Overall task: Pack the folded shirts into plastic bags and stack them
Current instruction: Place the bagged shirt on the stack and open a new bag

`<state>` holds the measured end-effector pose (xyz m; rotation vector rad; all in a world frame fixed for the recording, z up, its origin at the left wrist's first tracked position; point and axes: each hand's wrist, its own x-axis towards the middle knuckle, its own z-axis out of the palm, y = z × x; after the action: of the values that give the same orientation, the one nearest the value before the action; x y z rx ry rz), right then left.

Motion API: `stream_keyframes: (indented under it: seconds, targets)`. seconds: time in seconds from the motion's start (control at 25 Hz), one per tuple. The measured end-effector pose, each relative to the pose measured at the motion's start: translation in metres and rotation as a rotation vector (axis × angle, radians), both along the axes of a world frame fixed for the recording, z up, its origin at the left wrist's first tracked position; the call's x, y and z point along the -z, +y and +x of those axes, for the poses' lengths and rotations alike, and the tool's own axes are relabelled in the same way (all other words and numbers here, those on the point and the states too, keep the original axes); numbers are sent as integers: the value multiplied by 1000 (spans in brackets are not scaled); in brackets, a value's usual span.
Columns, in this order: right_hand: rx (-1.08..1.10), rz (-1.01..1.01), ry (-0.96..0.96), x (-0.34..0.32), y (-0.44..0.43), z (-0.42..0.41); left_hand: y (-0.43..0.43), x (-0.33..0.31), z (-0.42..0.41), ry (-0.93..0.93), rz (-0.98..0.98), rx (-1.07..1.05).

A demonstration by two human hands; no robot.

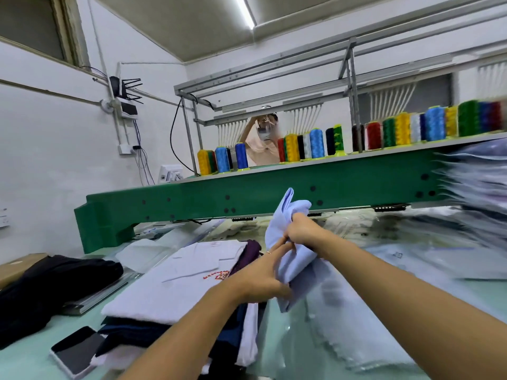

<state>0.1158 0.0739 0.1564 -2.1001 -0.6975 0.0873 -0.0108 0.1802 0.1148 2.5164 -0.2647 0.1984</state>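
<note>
A light blue shirt [285, 226] is bunched up in the air above the table, in the middle of the head view. My right hand [303, 231] grips its upper part in a fist. My left hand [260, 278] holds its lower folds, fingers reaching up toward the right hand. Under the shirt lies a light blue piece, blurred, that looks like a plastic-wrapped garment [348, 319]. To the left stands a stack of folded shirts [175, 286], the top one pale with red embroidery. Bagged shirts [477, 187] pile high at the right, blurred.
A green embroidery machine beam [247, 193] spans the table, with thread cones [318, 144] on top. A phone [76, 349] lies at the front left beside dark garments [49, 286]. A person [263, 141] stands behind the machine. Loose plastic bags [351, 223] lie under the beam.
</note>
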Motion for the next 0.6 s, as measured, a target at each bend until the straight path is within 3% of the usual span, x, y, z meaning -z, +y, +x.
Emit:
stream_keyframes:
  seconds: [0.12, 0.32, 0.44, 0.6]
  targets:
    - [44, -314, -228, 9, -61, 25, -34, 22, 37, 64, 55, -52]
    - [148, -719, -355, 24, -157, 54, -87, 68, 86, 204, 271, -116]
    - [204, -791, -397, 33, -207, 70, -111, 90, 101, 223, 366, -87]
    - [262, -837, -472, 46, -256, 84, -122, 101, 115, 28, 665, -189]
